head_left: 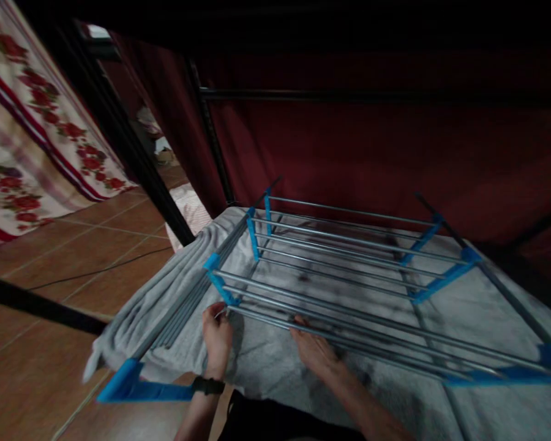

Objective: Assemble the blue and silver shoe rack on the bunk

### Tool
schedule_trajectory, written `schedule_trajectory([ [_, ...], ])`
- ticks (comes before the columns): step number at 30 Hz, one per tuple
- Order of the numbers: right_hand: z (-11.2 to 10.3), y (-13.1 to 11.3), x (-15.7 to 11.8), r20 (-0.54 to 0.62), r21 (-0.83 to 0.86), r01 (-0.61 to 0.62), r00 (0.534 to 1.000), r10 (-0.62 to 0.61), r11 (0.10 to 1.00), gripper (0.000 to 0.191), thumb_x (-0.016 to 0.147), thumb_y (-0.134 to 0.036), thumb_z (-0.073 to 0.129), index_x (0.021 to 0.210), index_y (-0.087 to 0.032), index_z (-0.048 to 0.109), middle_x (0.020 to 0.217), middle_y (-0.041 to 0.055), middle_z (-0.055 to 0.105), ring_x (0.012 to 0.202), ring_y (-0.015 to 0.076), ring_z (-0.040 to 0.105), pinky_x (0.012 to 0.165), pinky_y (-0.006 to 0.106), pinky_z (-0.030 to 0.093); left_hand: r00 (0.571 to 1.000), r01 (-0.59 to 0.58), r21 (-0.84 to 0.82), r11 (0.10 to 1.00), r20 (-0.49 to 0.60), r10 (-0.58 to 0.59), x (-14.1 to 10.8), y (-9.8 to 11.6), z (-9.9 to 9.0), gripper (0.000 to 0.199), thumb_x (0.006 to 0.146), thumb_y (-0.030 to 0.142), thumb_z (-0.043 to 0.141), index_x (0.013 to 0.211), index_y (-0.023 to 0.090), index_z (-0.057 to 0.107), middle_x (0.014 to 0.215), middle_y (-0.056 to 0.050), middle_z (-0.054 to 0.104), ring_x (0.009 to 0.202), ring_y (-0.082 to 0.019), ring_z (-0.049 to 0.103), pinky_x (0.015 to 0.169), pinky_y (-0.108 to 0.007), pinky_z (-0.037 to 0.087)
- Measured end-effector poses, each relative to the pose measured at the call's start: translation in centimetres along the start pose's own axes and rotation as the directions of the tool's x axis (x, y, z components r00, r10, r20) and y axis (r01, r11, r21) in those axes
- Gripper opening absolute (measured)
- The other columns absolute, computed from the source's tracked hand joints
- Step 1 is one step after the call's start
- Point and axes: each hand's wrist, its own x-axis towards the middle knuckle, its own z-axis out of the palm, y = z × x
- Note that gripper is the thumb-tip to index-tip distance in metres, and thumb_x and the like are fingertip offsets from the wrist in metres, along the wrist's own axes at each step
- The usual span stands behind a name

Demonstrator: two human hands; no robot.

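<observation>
Person: dark clothing (284,419) shows at the bottom edge, with two bare forearms reaching forward from it.
Wristband: a dark band (208,386) circles the left wrist.
Blue end piece: a large angled blue piece (128,386) sits at lower left, one arm running toward the left wrist.
Right hand: the right hand (316,352) is at the nearest rod of the rack, its fingertips partly hidden by the metal; whether they close around it cannot be told.
Left hand: the left hand (218,343) is just below a blue bracket (223,288) at that rod's left end; the fingers are curled, thumb and forefinger close together, but what they pinch, if anything, cannot be told.
Rack: a metal rack (340,306) with blue brackets and long parallel rods rests on the bed, stretching from the hands toward the back and right.
Slim rods: several grey rods (183,315) lie side by side left of the left hand.
Bed: a rumpled grey blanket (165,306) covers it.
Floor: brown tiles (119,211) at left, crossed by a thin dark cable (103,269).
Frame: black posts and bars (133,156) surround the bed.
Backdrop: a dark red curtain (349,153) hangs behind; rose-patterned cloth (41,128) hangs at far left.
</observation>
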Motion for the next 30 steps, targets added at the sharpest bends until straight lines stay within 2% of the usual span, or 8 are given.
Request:
schedule_trajectory([
  [5, 1.2, 0.5, -0.1, -0.032, -0.035, 0.038, 0.999, -0.040, 0.999, 0.059, 0.088, 0.006, 0.038, 0.132, -0.022, 0.066, 0.129, 0.0088, 0.070, 0.116, 0.0258, 0.068, 0.099, 0.035, 0.055, 0.993, 0.084, -0.181, 0.980, 0.099, -0.066, 1.2, 0.5, 0.9, 0.026, 0.059, 0.020, 0.056, 0.081, 0.020, 0.070, 0.086, -0.007, 0.073, 0.093, -0.028, 0.065, 0.098, -0.044, 0.048],
  [9, 1.5, 0.8, 0.1, -0.021, -0.019, 0.034, 0.999, -0.034, 0.999, 0.059, 0.090, 0.003, 0.037, 0.134, -0.024, 0.066, 0.130, 0.0093, 0.070, 0.118, 0.0266, 0.067, 0.105, 0.035, 0.050, 0.990, 0.128, -0.286, 0.950, 0.098, -0.104, 1.6, 0.2, 2.1, 0.019, 0.071, 0.031, 0.059, 0.084, 0.019, 0.067, 0.082, -0.005, 0.071, 0.084, -0.023, 0.065, 0.086, -0.037, 0.053],
  [12, 1.7, 0.9, 0.0, -0.010, -0.045, 0.042, 0.999, -0.043, 0.998, 0.055, 0.093, -0.001, 0.037, 0.134, -0.026, 0.065, 0.132, 0.0081, 0.069, 0.118, 0.0262, 0.067, 0.107, 0.037, 0.049, 0.982, 0.182, -0.335, 0.925, 0.113, -0.153, 1.9, -0.1, 2.7, 0.025, 0.080, 0.043, 0.058, 0.086, 0.019, 0.064, 0.076, -0.002, 0.067, 0.074, -0.020, 0.064, 0.075, -0.033, 0.054],
  [15, 2.1, 1.2, -0.3, -0.025, -0.093, 0.060, 0.998, -0.063, 0.994, 0.051, 0.095, -0.002, 0.035, 0.129, -0.022, 0.066, 0.133, 0.0098, 0.068, 0.119, 0.0262, 0.066, 0.104, 0.039, 0.050, 0.966, 0.235, -0.344, 0.909, 0.189, -0.178, 2.3, -0.3, 3.2, 0.031, 0.083, 0.047, 0.056, 0.075, 0.019, 0.065, 0.071, -0.005, 0.068, 0.074, -0.022, 0.066, 0.073, -0.034, 0.055],
  [19, 2.4, 1.5, -0.4, -0.021, -0.135, 0.095, 0.995, -0.099, 0.986, 0.045, 0.098, -0.007, 0.035, 0.126, -0.020, 0.067, 0.124, 0.0105, 0.072, 0.111, 0.0251, 0.069, 0.099, 0.036, 0.051, 0.935, 0.305, -0.332, 0.893, 0.283, -0.214, 2.4, -0.3, 3.4, 0.038, 0.085, 0.049, 0.052, 0.062, 0.021, 0.064, 0.062, -0.009, 0.066, 0.072, -0.027, 0.068, 0.072, -0.037, 0.055],
  [23, 2.5, 1.5, -0.4, -0.041, -0.129, 0.091, 0.994, -0.097, 0.987, 0.040, 0.101, -0.011, 0.036, 0.126, -0.020, 0.067, 0.123, 0.0097, 0.072, 0.113, 0.0242, 0.068, 0.099, 0.035, 0.050, 0.919, 0.348, -0.311, 0.884, 0.299, -0.257, 2.2, 0.1, 3.3, 0.047, 0.088, 0.058, 0.048, 0.059, 0.023, 0.062, 0.057, -0.008, 0.064, 0.066, -0.026, 0.066, 0.070, -0.038, 0.054],
  [30, 1.8, 1.3, -0.1, -0.038, -0.072, 0.049, 0.998, -0.052, 0.996, 0.040, 0.102, -0.013, 0.034, 0.120, -0.021, 0.069, 0.119, 0.0092, 0.074, 0.104, 0.0222, 0.070, 0.096, 0.033, 0.051, 0.903, 0.379, -0.298, 0.876, 0.325, -0.280, 2.0, 0.7, 3.2, 0.052, 0.087, 0.067, 0.047, 0.062, 0.023, 0.061, 0.052, -0.005, 0.059, 0.067, -0.025, 0.066, 0.074, -0.038, 0.055],
])
